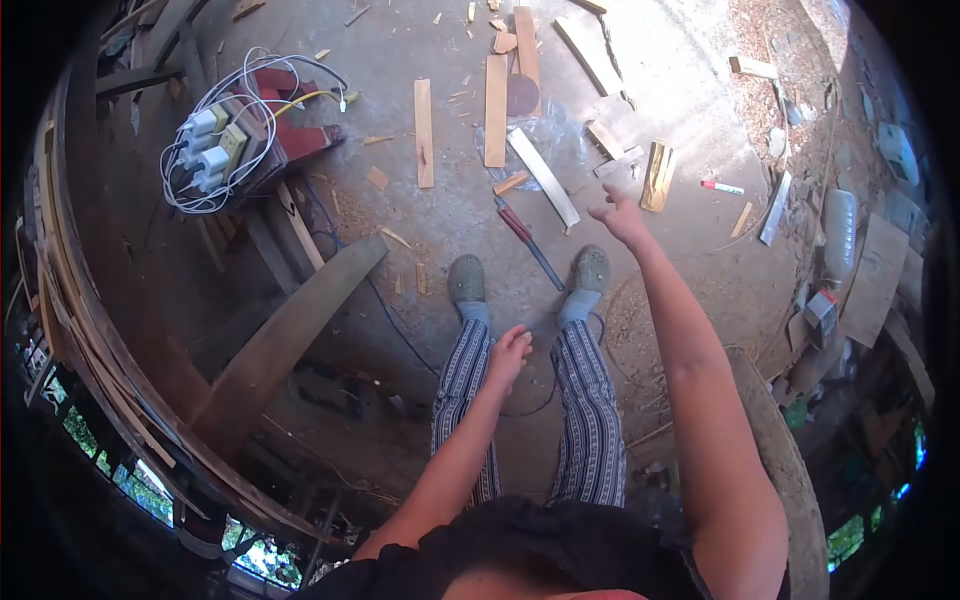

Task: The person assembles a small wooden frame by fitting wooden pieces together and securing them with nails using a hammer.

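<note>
Fingers apart, the right hand (622, 218) reaches between a pale strip (545, 178) and a wooden block (657, 177) on the floor (375, 70); whether the left hand's (510, 352) curled fingers meet, I can't tell.

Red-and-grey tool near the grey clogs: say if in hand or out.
Out: the tool lies on the grey floor, apart from left hand and right hand.

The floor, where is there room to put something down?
The sunny floor between the dark-edged board and the wood block is mostly bare. A smaller gap lies between the marker and the right arm. It's crowded ahead of the shoes, with wood strips, and at the right edge, around the bottle.
</note>
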Demonstrator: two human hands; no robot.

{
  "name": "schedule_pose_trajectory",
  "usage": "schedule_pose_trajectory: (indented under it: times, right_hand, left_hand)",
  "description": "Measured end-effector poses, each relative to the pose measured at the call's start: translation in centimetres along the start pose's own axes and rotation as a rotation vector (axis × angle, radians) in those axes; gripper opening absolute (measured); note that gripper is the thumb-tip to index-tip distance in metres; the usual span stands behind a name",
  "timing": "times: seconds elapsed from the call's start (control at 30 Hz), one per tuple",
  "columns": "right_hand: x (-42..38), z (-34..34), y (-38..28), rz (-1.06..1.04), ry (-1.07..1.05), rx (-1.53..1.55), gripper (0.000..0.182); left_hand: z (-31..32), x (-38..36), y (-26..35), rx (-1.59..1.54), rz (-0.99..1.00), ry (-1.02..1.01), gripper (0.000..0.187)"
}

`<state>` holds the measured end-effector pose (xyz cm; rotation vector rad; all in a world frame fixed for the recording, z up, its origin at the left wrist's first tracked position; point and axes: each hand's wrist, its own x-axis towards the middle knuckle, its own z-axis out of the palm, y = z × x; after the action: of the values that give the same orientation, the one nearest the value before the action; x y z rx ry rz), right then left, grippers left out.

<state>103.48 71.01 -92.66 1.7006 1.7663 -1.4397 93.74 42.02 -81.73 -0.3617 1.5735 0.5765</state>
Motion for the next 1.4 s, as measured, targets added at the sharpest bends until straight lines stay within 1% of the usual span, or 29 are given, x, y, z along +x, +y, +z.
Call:
schedule_pose_trajectory:
  times: [0.07, 0.1, 0.17, 0.2, 0.27, 0.3, 0.37, 0.4, 0.43, 0.5, 0.53, 0.57, 0.63, 0.67, 0.7, 0.77, 0.83, 0.9, 0.93, 0.97, 1.0, 1.03, 1.07, 1.1, 1.17, 1.23, 1.3, 1.37, 1.4]
  right_hand:
    - [2.6, 1.5, -0.1, -0.032, -0.016, 0.071, 0.078]
    - [4.5, 2.8, 0.5, -0.026, -0.025, 0.070, 0.078]
    - [7.9, 5.6, 2.4, -0.125, 0.136, 0.060, 0.084]
    - [8.0, 5.4, 1.5, -0.121, 0.130, 0.057, 0.084]
    - [7.5, 4.0, -2.5, 0.172, -0.126, 0.465, 0.091]
    - [8.2, 4.4, -2.6, 0.177, -0.136, 0.466, 0.091]
    - [10.1, 5.4, -2.3, 0.131, -0.065, 0.486, 0.094]
    - [10.5, 5.9, -2.5, 0.118, -0.003, 0.513, 0.089]
    - [11.8, 7.1, -1.6, 0.122, -0.010, 0.518, 0.089]
    - [13.5, 8.7, -1.0, 0.096, 0.199, 0.593, 0.087]
    - [13.3, 9.0, -1.1, 0.135, 0.212, 0.675, 0.069]
    - [13.4, 9.4, -1.5, 0.139, 0.212, 0.681, 0.069]
    - [13.7, 10.3, -1.3, 0.108, -0.091, 0.719, 0.045]
    - [13.5, 11.8, -1.6, -0.007, 0.020, 0.549, 0.021]
    - [12.9, 12.9, -2.2, -0.006, 0.023, 0.549, 0.021]
    - [11.2, 14.7, -3.6, -0.421, 0.403, 0.123, 0.020]
    - [8.4, 15.5, -5.9, -0.587, 0.415, 0.046, 0.019]
    - [6.3, 16.8, -7.1, -0.680, 0.325, -0.086, 0.022]
    - [5.6, 17.7, -7.2, -0.677, 0.325, -0.085, 0.022]
    - [4.7, 18.7, -7.3, -0.723, 0.266, -0.128, 0.021]
    - [4.0, 19.5, -7.3, -0.770, 0.206, -0.170, 0.021]
    - [3.3, 19.8, -7.5, -0.766, 0.205, -0.169, 0.021]
    - [2.6, 20.0, -7.6, -0.799, 0.135, -0.193, 0.021]
    - [1.9, 20.2, -7.7, -0.831, 0.064, -0.218, 0.021]
    - [0.2, 19.7, -7.9, -0.846, 0.018, -0.250, 0.019]
    - [-1.4, 19.9, -7.9, -0.862, -0.025, -0.283, 0.017]
    - [-3.0, 20.2, -7.9, -0.813, -0.104, -0.172, 0.018]
    - [-4.4, 20.3, -7.9, -0.788, -0.116, -0.151, 0.019]
    - [-5.1, 20.2, -8.1, -0.730, -0.148, -0.100, 0.020]
  left_hand:
    - [0.0, 1.7, -0.8, -0.071, 0.022, 0.013, 0.047]
    - [0.1, 2.4, -1.1, -0.072, 0.012, 0.017, 0.047]
    - [0.5, 3.7, -1.4, -0.078, -0.006, -0.027, 0.046]
    - [1.0, 4.2, -1.2, -0.080, -0.014, -0.026, 0.046]
    - [2.0, 4.9, -0.3, -0.045, 0.015, -0.078, 0.044]
    - [2.6, 5.2, 0.3, -0.046, 0.007, -0.071, 0.044]
    - [3.7, 5.5, 1.2, -0.109, 0.051, -0.162, 0.043]
    - [4.1, 5.7, 1.3, -0.108, 0.044, -0.155, 0.043]
    - [4.4, 5.9, 1.3, -0.125, 0.037, -0.187, 0.043]
    - [4.4, 6.1, 1.4, -0.139, 0.029, -0.212, 0.043]
    - [4.3, 6.2, 1.6, -0.145, 0.024, -0.208, 0.043]
    - [4.1, 6.2, 1.7, -0.150, 0.017, -0.207, 0.043]
    - [4.0, 6.3, 1.8, -0.156, 0.020, -0.190, 0.043]
    - [3.9, 6.4, 2.0, -0.168, 0.030, -0.172, 0.042]
    - [3.9, 6.4, 2.3, -0.166, 0.030, -0.174, 0.042]
    - [3.6, 6.5, 2.9, -0.188, 0.021, -0.168, 0.041]
    - [3.0, 6.9, 3.5, -0.200, 0.050, -0.138, 0.041]
    - [2.0, 7.3, 4.3, -0.215, 0.074, -0.106, 0.040]
    - [1.3, 7.6, 4.7, -0.244, 0.137, -0.053, 0.040]
    - [0.5, 7.8, 5.2, -0.273, 0.198, 0.003, 0.041]
    - [-0.3, 8.0, 5.6, -0.271, 0.195, 0.004, 0.041]
    - [-1.2, 8.2, 6.0, -0.284, 0.246, 0.065, 0.042]
    - [-2.0, 8.4, 6.3, -0.298, 0.297, 0.125, 0.044]
    - [-2.8, 8.7, 6.5, -0.298, 0.292, 0.125, 0.044]
    - [-4.0, 9.2, 6.9, -0.426, 0.342, 0.245, 0.046]
    - [-4.4, 9.4, 7.5, -0.453, 0.371, 0.232, 0.047]
    - [-4.8, 9.8, 7.7, -0.480, 0.398, 0.218, 0.047]
    - [-5.4, 10.5, 7.5, -0.668, 0.416, 0.169, 0.045]
    - [-5.7, 10.7, 7.3, -0.667, 0.407, 0.164, 0.045]
